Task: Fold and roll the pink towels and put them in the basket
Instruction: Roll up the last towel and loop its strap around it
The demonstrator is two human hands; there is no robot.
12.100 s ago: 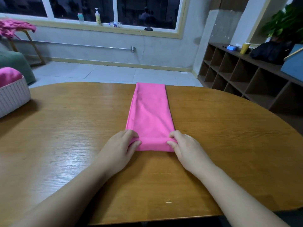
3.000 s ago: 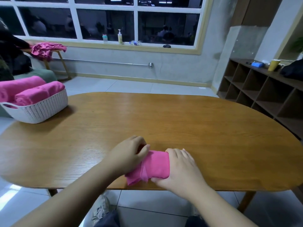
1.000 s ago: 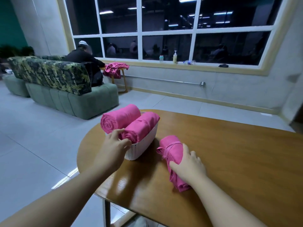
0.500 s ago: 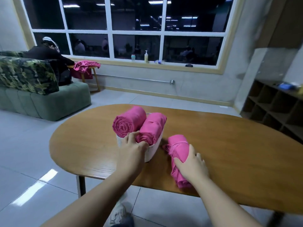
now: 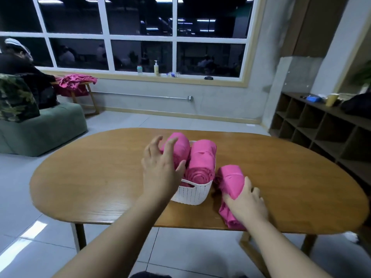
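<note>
A white perforated basket (image 5: 192, 194) stands on the oval wooden table (image 5: 100, 177) and holds two rolled pink towels, a left one (image 5: 180, 147) and a right one (image 5: 202, 159). My left hand (image 5: 160, 169) hovers with fingers spread over the left roll, thumb by its near end; I cannot tell whether it touches it. A third rolled pink towel (image 5: 230, 181) lies on the table just right of the basket. My right hand (image 5: 248, 203) grips its near half, thumb on top. Its loose end reaches the table's front edge.
A pile of unfolded pink towels (image 5: 75, 82) lies on a stool by the window. A green sofa (image 5: 40, 131) with a seated person stands at the left. Open cubby shelves (image 5: 321, 125) line the right wall. Bottles stand on the windowsill.
My left hand has let go of the basket's rim and now spreads over the left roll. The basket sits nearer the table's middle, end-on to me. My right hand keeps hold of the third roll.
</note>
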